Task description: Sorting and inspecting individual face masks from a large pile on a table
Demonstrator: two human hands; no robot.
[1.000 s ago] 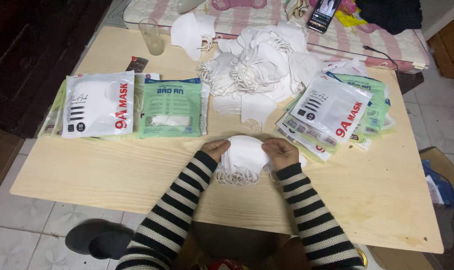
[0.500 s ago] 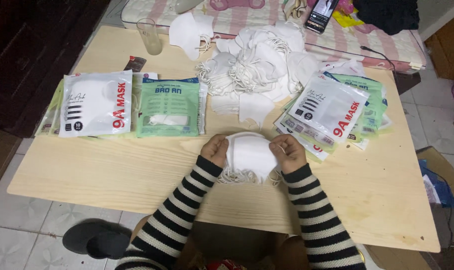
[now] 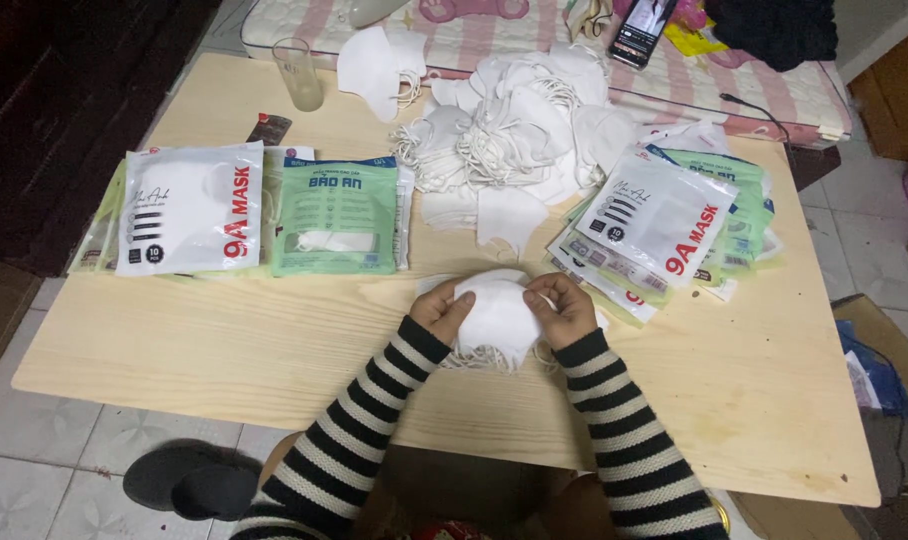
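Observation:
Both hands grip a small stack of white face masks (image 3: 499, 315) just above the wooden table (image 3: 224, 350), near its front middle. My left hand (image 3: 440, 311) pinches the stack's left side and my right hand (image 3: 564, 309) holds its right side. Ear loops hang below the stack. Behind the hands lies a big loose heap of white masks (image 3: 514, 130).
A white mask packet (image 3: 189, 208) and a green one (image 3: 334, 215) lie at the left. A fanned pile of packets (image 3: 664, 225) lies at the right. A drinking glass (image 3: 298, 74) stands far left, a phone (image 3: 642, 28) on the mattress beyond. Slippers (image 3: 189, 480) on the floor.
The view shifted slightly. My hands stay on the mask stack, drawn a little closer together and squeezing its sides more tightly than a second ago.

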